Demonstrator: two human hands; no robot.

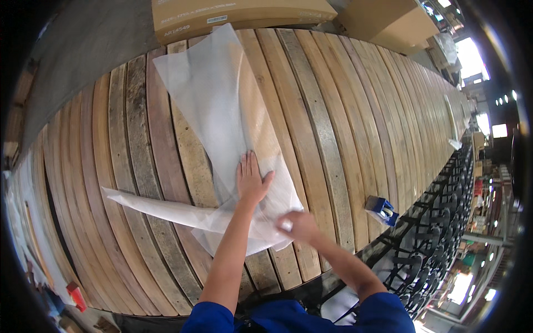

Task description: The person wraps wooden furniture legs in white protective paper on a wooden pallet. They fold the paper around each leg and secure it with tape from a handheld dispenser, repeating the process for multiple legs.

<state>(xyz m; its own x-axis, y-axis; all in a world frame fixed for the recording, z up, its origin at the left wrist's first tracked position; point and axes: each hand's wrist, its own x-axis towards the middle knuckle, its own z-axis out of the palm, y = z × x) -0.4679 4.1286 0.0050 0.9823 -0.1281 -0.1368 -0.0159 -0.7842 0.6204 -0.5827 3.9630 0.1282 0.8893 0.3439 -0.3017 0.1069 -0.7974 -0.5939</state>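
One translucent white sheet lies on the slatted wooden bench; a narrow white strip extends from it to the left. The left hand rests palm down on the sheet, fingers extended and slightly apart. The right hand is at the near right corner, fingers curled; blur prevents telling whether they grip the sheet. Farther right, a blue tape dispenser sits near the bench edge. Cardboard cartons stand at the far side.
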